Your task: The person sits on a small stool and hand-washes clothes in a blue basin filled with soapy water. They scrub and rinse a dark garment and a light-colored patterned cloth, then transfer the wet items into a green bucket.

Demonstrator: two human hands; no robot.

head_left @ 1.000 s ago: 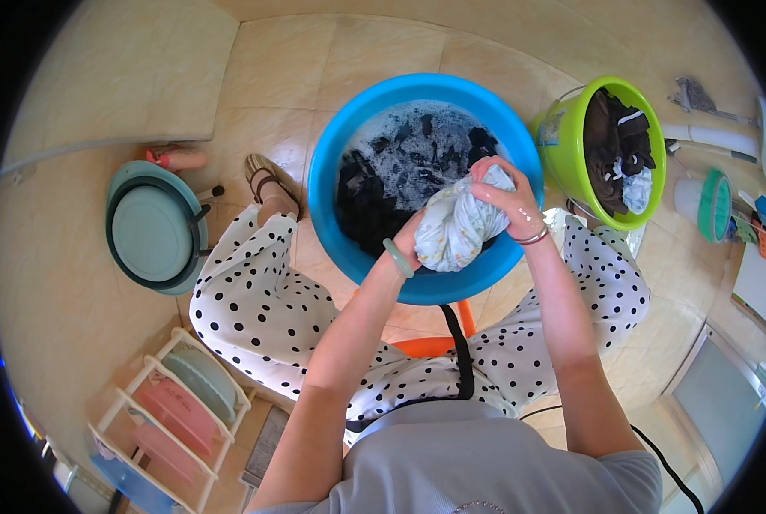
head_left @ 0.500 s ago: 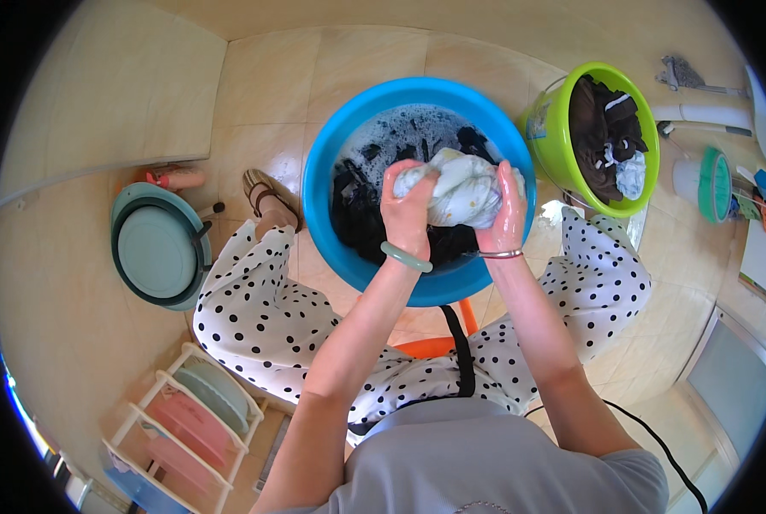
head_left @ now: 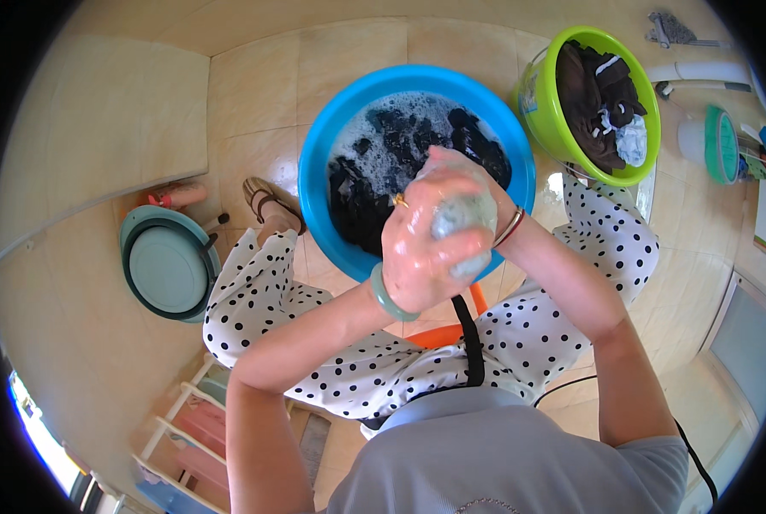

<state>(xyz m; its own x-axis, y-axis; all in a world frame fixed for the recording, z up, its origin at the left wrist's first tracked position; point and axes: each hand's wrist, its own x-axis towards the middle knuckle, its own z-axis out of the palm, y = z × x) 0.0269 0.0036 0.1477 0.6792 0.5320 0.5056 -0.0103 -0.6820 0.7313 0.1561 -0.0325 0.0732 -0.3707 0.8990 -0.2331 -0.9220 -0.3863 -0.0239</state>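
Everything here is placed against the blue basin [head_left: 318, 184], which sits on the tiled floor ahead of the person's knees.

Far to the basin's left, a teal round tub [head_left: 167, 267] lies on the floor beside a low step, well apart from the basin. Between the tub and the basin, just beside the basin's left rim, a sandalled foot [head_left: 267, 206] rests on the tiles. Below the basin, spotted white trousers [head_left: 267, 300] spread across both knees, with an orange stool [head_left: 438, 334] showing between them.

Inside the basin, dark clothes [head_left: 374, 184] lie in soapy water with foam toward the far wall.

Over the basin's near rim, the left hand [head_left: 417, 257] is closed tight, wet and soapy, around a pale wet cloth [head_left: 461, 218]; a green bangle [head_left: 390, 295] circles its wrist. This hand covers most of the cloth and hides part of the rim. The right hand [head_left: 468, 176] wraps over the cloth from the far side, fingers curled shut on it, pressed against the left; a thin bracelet [head_left: 509, 227] sits on its wrist. The cloth is bunched between both hands, held above the water.

To the basin's right, near its upper rim, a green bucket [head_left: 541, 107] holds brown and dark clothes [head_left: 593, 94]. Further right stands a white and green container [head_left: 708, 141].
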